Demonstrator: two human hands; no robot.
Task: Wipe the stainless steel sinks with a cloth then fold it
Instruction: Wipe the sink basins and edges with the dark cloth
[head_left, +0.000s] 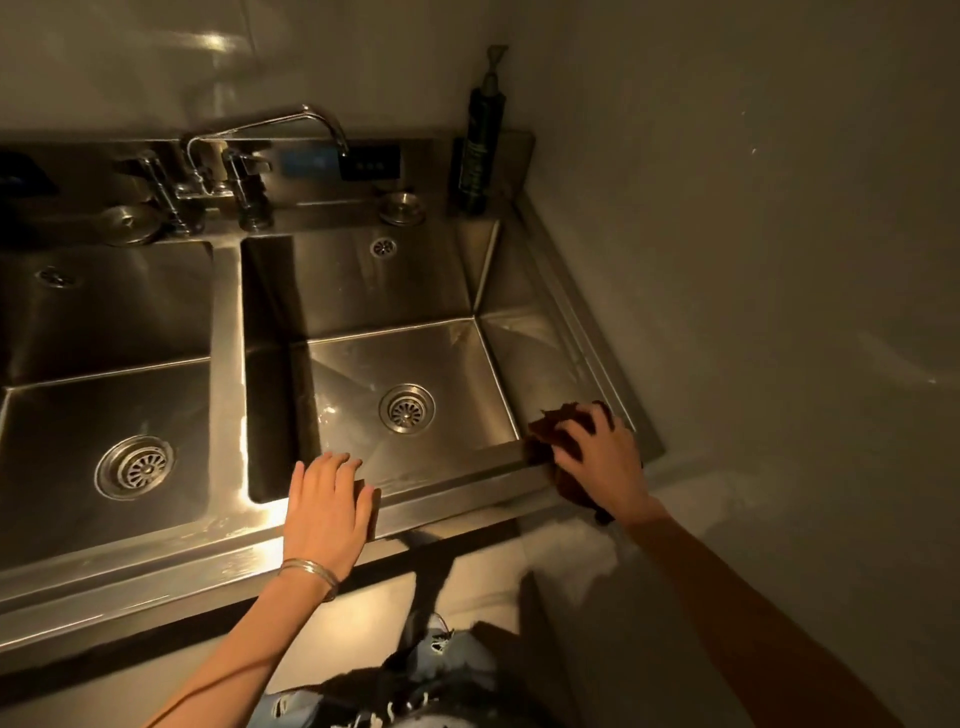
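Two stainless steel sinks stand side by side: the right sink (343, 280) in the middle of the view and the left sink (104, 312) beside it. My right hand (602, 457) presses a dark brown cloth (558, 418) onto the front right corner of the right sink's rim. Part of the cloth hangs over the front edge under my wrist. My left hand (324, 506) lies flat, fingers apart, on the front rim of the right sink, holding nothing. A bracelet circles that wrist.
A swivel faucet (270, 127) with two lever taps rises behind the divider. A dark pump bottle (480, 140) stands in the back right corner against the wall. The wall runs close along the right side. Each basin has a round drain strainer.
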